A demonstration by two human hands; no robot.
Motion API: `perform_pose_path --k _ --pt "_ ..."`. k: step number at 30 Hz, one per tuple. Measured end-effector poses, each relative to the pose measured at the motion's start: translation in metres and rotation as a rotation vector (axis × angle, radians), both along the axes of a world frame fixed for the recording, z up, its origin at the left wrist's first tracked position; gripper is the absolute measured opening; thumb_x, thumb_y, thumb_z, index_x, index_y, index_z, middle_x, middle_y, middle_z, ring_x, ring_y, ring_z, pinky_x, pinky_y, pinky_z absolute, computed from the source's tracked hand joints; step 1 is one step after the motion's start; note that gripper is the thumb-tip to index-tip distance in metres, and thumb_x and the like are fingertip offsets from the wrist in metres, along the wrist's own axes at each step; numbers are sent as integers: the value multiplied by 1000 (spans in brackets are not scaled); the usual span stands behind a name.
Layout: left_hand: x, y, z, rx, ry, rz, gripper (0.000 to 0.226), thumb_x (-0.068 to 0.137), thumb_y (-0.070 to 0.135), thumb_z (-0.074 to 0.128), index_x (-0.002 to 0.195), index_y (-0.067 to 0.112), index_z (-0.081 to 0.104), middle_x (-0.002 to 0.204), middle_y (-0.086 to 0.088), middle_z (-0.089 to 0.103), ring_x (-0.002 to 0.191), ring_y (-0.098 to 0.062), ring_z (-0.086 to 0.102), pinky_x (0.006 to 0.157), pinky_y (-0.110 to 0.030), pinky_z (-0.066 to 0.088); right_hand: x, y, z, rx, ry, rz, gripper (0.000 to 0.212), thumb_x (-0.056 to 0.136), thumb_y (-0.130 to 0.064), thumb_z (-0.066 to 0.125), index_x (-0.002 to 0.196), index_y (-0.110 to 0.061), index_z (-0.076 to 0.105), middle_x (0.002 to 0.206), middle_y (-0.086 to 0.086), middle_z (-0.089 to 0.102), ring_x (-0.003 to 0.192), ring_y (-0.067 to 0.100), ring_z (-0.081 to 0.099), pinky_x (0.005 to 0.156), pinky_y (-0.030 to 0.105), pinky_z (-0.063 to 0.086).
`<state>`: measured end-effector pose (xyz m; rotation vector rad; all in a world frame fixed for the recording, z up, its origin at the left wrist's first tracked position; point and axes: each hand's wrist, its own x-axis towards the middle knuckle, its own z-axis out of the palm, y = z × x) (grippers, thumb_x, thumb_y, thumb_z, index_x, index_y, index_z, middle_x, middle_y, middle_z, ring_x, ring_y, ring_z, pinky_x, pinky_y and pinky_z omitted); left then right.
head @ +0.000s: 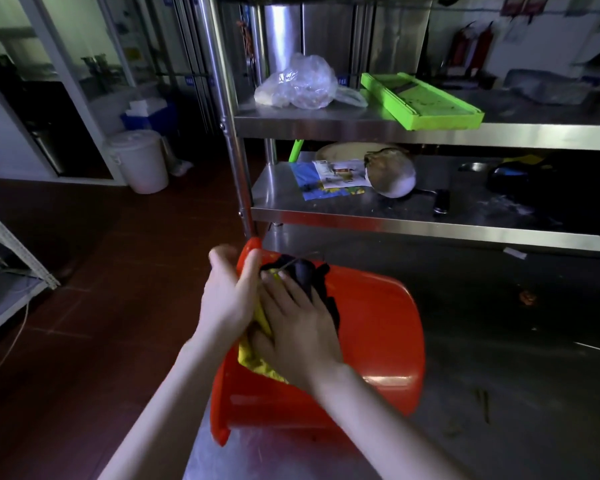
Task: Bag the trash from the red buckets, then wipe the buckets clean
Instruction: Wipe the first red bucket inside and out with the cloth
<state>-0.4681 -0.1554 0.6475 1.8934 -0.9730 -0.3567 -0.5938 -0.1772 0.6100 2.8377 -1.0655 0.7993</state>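
Standing just behind tipped red bucket (pixel 378 323): shelf post (pixel 234 161); green slicer (pixel 423 100) above.

Blurred beyond counting: fingers (pixel 222 254) of the left hand (pixel 229 299). Hidden behind both hands: most of the inside of the red bucket (pixel 378 323). Partly covered by the right hand (pixel 298 327): dark bundle (pixel 310 273), kind unidentifiable.

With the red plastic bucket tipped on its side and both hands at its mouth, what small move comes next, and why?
Probably pull the crumpled yellow-and-black trash out over the rim with the right hand while the left hand steadies the red plastic bucket: the wad lies at the mouth under the right fingers.
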Motion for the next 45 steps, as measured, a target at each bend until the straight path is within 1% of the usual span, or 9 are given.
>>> perform_pose_path --k 3,7,13,17,23,32,36,40,45 --pt "-7 -31 16 255 -191 -19 79 85 63 52 148 30 18 121 -14 58 107 -37 59 83 -38 47 -17 2 -10 4 -4 40 57 89 -48 44 140 -22 48 147 -2 46 141 19 34 112 42 32" --pt "-9 -26 9 139 -110 -21 62 93 47 52 147 27 30 119 -20 61 108 -37 58 86 -37 46 -54 -21 -7 13 -44 -94 57 86 -50 43 136 -24 54 140 -3 54 132 18 48 97 40 46" --pt "-30 9 1 -29 -79 -86 84 72 84 44 144 49 20 132 -9 56 120 -26 54 100 -42 44 -105 -87 10 375 -43 -642 42 95 -53 34 101 -23 64 108 3 69 99 30 63 81 36 47" --pt "-29 10 3 -27 -104 -107 98 62 81 58 144 54 12 128 -8 59 110 -26 60 95 -43 49 -44 -71 21 272 -52 -385 37 91 -50 35 111 -27 57 103 2 70 93 30 66 77 36 50" --pt "-7 2 -3 -70 -72 -101 81 83 55 64 147 46 16 109 0 67 86 -12 66 65 -20 49 -8 -40 18 210 -5 86 57 96 -51 38 147 -27 36 154 -6 37 144 14 28 112 40 30" --pt "-8 24 -12 -209 -81 -74 55 102 29 41 148 49 20 63 -10 62 49 -25 57 44 -28 44 -99 -101 7 460 45 -599 52 94 -61 26 105 -26 62 112 2 67 100 31 63 76 36 46" --pt "-4 24 -20 -240 -193 -107 53 102 27 41 147 50 26 76 -4 69 52 -15 59 55 -24 49 -54 -94 19 355 41 -425 51 94 -60 27 106 -25 63 111 2 69 98 31 65 77 36 49" --pt "-7 28 -29 -292 -250 -77 54 101 16 45 144 47 34 128 21 55 104 25 49 81 2 37 18 -47 24 98 -73 -49 44 91 -48 41 122 -23 60 125 -3 63 119 22 56 91 38 48" --pt "-14 38 -40 -338 -291 -32 57 100 16 44 148 41 30 121 11 62 92 -8 63 79 -3 41 -14 -51 8 40 -132 -48 47 93 -50 39 128 -25 58 132 -5 59 124 16 53 95 34 46"
